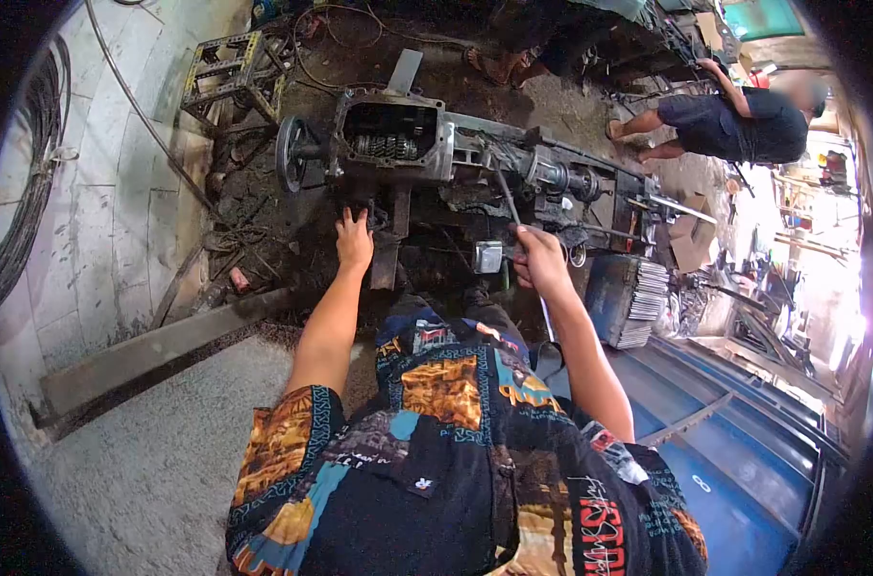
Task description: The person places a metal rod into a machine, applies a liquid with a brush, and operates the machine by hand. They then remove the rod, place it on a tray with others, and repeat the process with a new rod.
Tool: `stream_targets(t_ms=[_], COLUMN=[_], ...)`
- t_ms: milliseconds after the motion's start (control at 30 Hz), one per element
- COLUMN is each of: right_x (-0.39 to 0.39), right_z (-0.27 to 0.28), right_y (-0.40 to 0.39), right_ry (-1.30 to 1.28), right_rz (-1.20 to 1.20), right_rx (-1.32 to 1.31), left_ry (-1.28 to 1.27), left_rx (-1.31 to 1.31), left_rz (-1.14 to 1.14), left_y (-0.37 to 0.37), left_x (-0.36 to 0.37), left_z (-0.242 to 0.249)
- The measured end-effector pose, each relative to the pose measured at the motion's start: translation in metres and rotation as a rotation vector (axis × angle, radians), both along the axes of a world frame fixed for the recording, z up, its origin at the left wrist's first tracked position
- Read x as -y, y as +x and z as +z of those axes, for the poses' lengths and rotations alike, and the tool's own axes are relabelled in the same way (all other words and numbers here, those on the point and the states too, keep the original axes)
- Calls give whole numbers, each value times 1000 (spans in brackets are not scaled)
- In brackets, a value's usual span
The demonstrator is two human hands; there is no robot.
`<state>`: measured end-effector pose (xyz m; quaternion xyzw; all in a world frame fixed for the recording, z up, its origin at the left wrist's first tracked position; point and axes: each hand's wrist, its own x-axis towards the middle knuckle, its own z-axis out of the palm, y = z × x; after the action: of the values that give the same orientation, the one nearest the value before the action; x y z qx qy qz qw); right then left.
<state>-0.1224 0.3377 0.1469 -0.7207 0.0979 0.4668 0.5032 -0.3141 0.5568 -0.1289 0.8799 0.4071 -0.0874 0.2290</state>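
Note:
A lathe-like machine lies across the view, its gearbox housing [444, 144] open on top with gears [387, 146] showing inside. My left hand [355, 240] reaches to the near side of that housing, fingers stretched out and apart, fingertips in the dark just below its edge. My right hand [542, 263] is wrapped round the near end of a long metal lever [505, 192]. The lever slants up and away to the machine bed, right of the housing. A small metal box [488, 256] sits just left of my right hand. On the housing's left side is a pulley wheel [292, 154].
At the back left stands a metal-frame stool [227, 75]. A person [734, 123] stands at the back right. Right of me are a ribbed blue motor [621, 300] and blue metal panels [744, 461]. A long beam [168, 344] lies on the left; cables [38, 182] hang on the wall.

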Motion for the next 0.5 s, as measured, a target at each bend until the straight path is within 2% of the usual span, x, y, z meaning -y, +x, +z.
stream_targets(t_ms=[67, 167, 200, 233, 300, 367, 400, 500], right_x=[-11, -25, -34, -39, -47, -62, -67, -82], right_z=[-4, -31, -25, -33, -54, -52, -59, -53], right_y=[-7, -12, -12, -13, -16, -21, -22, -29], right_ry=[-30, -92, -105, -89, -58, -78, -75, -48], right_rz=[111, 349, 403, 404, 366, 374, 396, 423], right_rx=[78, 382, 361, 359, 399, 371, 433, 534], left_ry=[31, -101, -51, -36, 159, 301, 383, 424], left_rx=[61, 99, 221, 218, 460, 542, 532, 496], left_rz=[65, 193, 205, 208, 267, 316, 318, 315], left_y=[1, 3, -4, -12, -23, -23, -19, -6], left_x=[-3, -15, -16, -22, -33, -60, -78, -129], left_z=[-3, 40, 57, 73, 104, 141, 155, 157])
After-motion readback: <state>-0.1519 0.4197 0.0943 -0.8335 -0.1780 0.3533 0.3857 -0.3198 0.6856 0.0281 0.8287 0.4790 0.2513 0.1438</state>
